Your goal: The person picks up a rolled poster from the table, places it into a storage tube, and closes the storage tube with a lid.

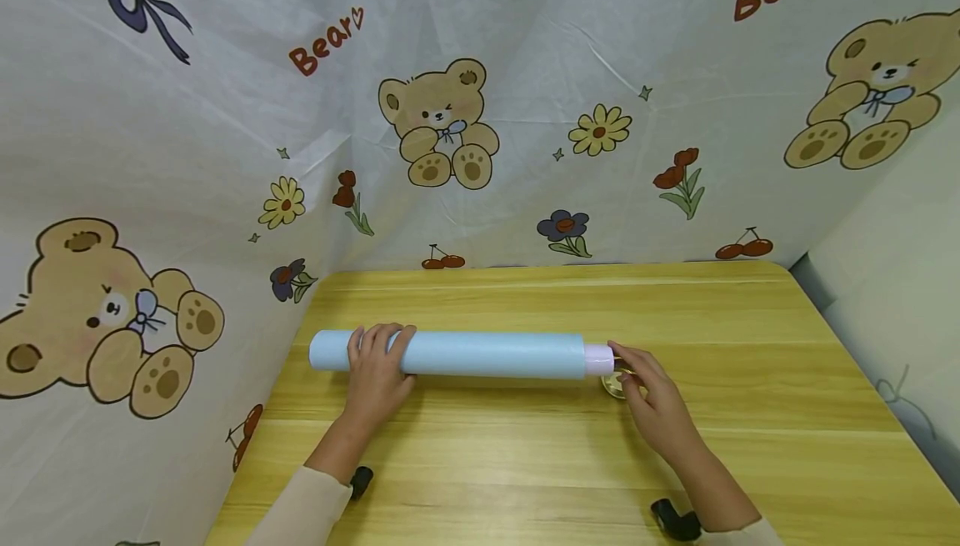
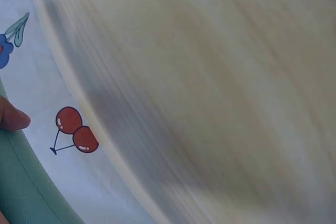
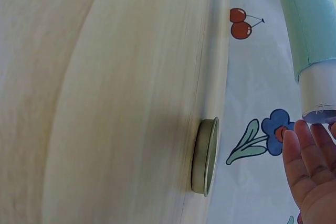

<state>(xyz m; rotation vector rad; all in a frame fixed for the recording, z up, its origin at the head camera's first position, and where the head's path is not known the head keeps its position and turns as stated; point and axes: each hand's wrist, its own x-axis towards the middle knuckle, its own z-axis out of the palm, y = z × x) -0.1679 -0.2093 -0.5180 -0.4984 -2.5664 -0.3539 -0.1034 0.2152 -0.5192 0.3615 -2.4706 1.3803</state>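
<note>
A long light-blue roll lies crosswise on the wooden table, with a white core sticking out of its right end. My left hand rests on top of the roll near its left end, fingers laid over it. The left wrist view shows one fingertip past the roll's edge. My right hand sits open at the right end, fingers straight, with its fingertips close to the white core. A small round metal tin lies on the table just under that hand.
A cloth printed with bears and flowers hangs behind the table and along its left and right sides. The tin sits near the middle of the tabletop. Black wrist straps show at the near edge.
</note>
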